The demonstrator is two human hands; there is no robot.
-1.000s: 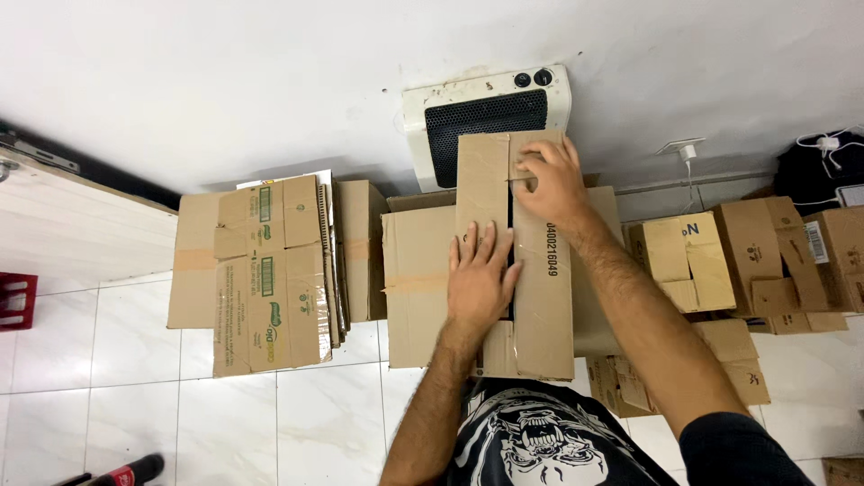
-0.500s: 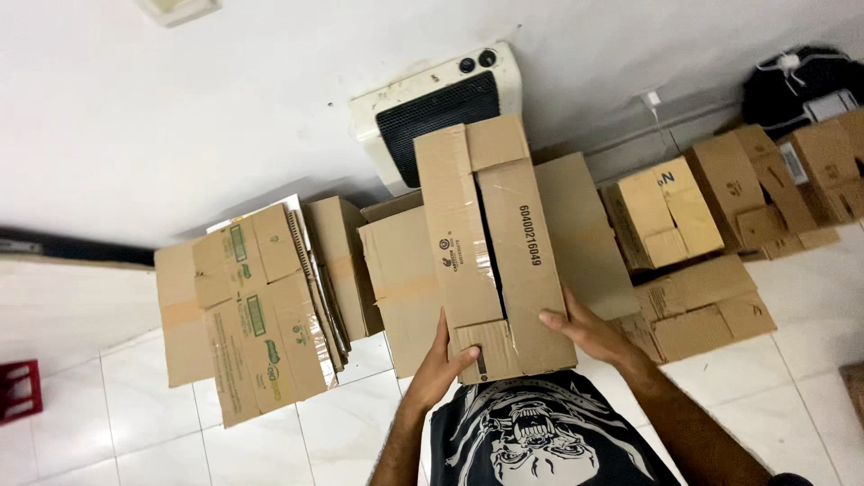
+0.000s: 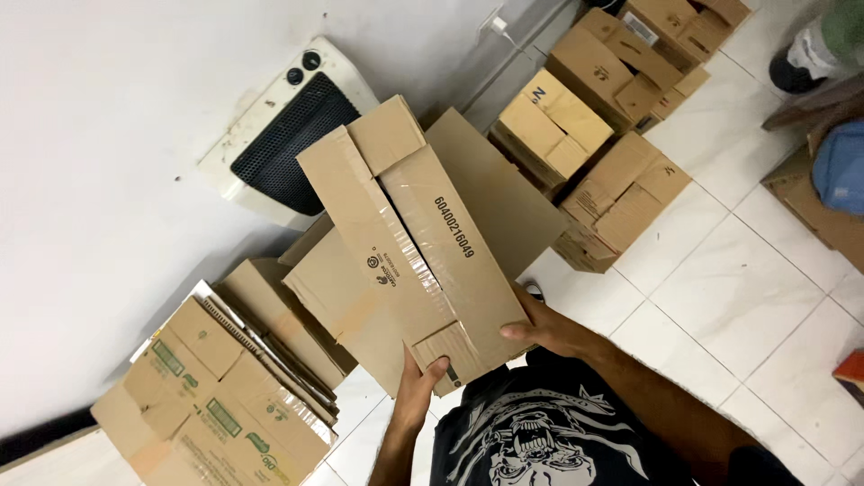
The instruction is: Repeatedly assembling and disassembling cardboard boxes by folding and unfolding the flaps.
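**Flattened carton gripped at its near edge, both hands**

Left hand [image 3: 416, 389]: fingers curled up over the near corner of the flattened cardboard box [image 3: 409, 238], thumb on top, pinching the edge. Right hand [image 3: 547, 326]: thumb pressed on the top face, other fingers hidden under the board, so their spread cannot be told. Box held tilted, taped seam up, above a second flat carton [image 3: 346, 310]. Behind it, a white wall heater [image 3: 283, 130]. Lower left, a stack of folded cartons [image 3: 216, 405] on the tiled floor [image 3: 720, 297]. Upper right, more folded cartons [image 3: 612, 193] against the wall
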